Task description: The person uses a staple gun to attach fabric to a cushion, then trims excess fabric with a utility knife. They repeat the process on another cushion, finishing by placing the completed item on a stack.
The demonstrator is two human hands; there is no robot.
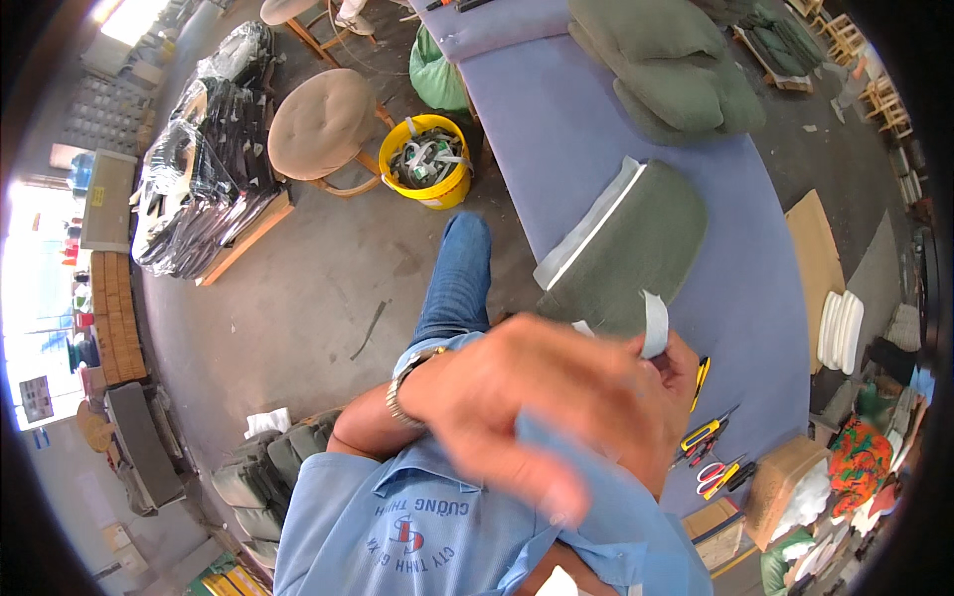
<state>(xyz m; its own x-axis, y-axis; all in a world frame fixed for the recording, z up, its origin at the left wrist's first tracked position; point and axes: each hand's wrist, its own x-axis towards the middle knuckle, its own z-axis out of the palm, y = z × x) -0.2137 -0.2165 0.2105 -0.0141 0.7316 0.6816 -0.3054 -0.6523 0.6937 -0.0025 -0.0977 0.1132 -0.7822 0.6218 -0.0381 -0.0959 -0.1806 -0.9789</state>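
Observation:
Close to the camera, my left hand (532, 397) is blurred by motion, a watch on its wrist, and passes in front of my right hand (678, 375). Its thumb points down and its fingers are smeared. My right hand, partly hidden behind it, pinches a pale fabric strip (655, 326) that curls upward. Just beyond both hands, a dark green cushion piece (636, 248) lies flat on the blue-grey padded table (556, 149). Along its left side runs a white band (596, 236) with a pale grey flap.
Right of my hands lie a yellow cutter (702, 382), another yellow tool (702, 434) and scissors (714, 482). Green cushions (666, 60) are stacked at the table's far end. A yellow bucket (452, 184) of scraps and a round stool (323, 119) stand left. A cardboard box (785, 487) sits right.

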